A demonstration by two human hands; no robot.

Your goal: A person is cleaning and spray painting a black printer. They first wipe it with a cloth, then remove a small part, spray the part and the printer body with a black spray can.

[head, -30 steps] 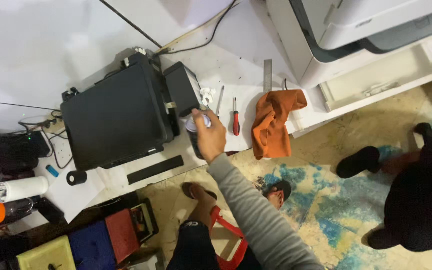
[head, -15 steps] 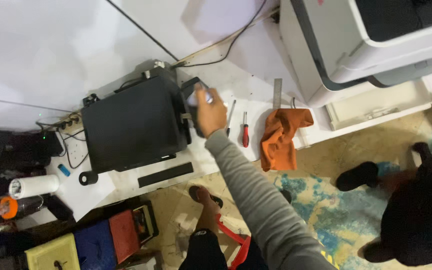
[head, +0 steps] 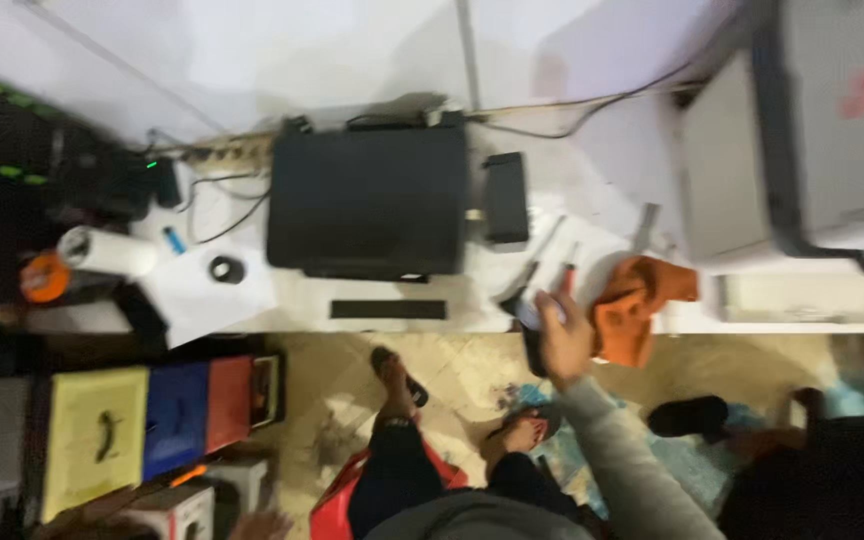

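Right hand (head: 562,335), fingers curled around a small dark part (head: 527,312), at the table edge. Screwdriver (head: 564,283) lies just beyond the hand, shaft pointing away; orange cloth (head: 637,305) beside it.

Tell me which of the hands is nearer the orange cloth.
Right. The right hand is just beside the orange cloth, on its left in the view, holding a small dark object I can't identify. The left hand is not in view.

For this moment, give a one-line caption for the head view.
Right hand holds a small dark object at the white table's edge, beside an orange cloth and black printer.
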